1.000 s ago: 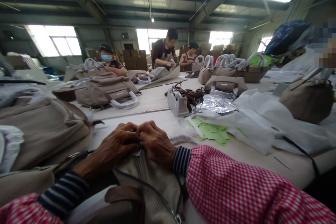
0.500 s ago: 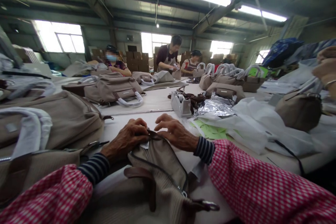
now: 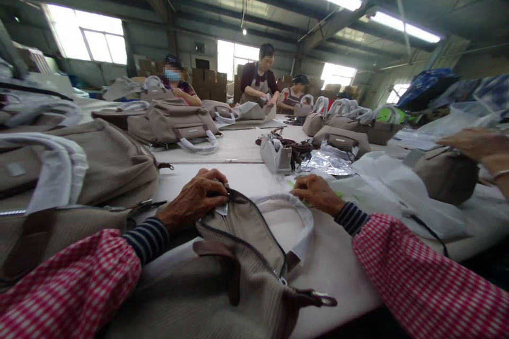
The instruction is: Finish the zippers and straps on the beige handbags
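Observation:
Before me lies a beige ribbed handbag [image 3: 191, 296], its zipped top open, showing the beige lining [image 3: 242, 222]. My left hand [image 3: 196, 198] is closed on the far end of the opening, pinching the bag's edge by a small white tag [image 3: 221, 208]. My right hand [image 3: 318, 193] is off the bag, above the table beyond its wrapped white handle [image 3: 304, 220]. Its fingers are curled together beside green paper [image 3: 338, 186], mostly hidden behind the hand; what they hold I cannot make out. A brown strap end with a metal clasp [image 3: 324, 299] sticks out at the bag's near right.
More beige bags [image 3: 111, 164] lie at the left. A tape dispenser [image 3: 276, 153], brown straps [image 3: 300, 147] and silver wrapping [image 3: 326, 161] lie ahead. White plastic sheeting [image 3: 389, 190] spreads rightward. Another person's hand [image 3: 465, 143] touches a bag [image 3: 447, 172]. Several co-workers [image 3: 260, 79] are across the table.
My right hand has left the bag's edge and moved right, its fingers curling over the green paper. My left hand stays on the bag. The other person's hand at right has come down to a bag.

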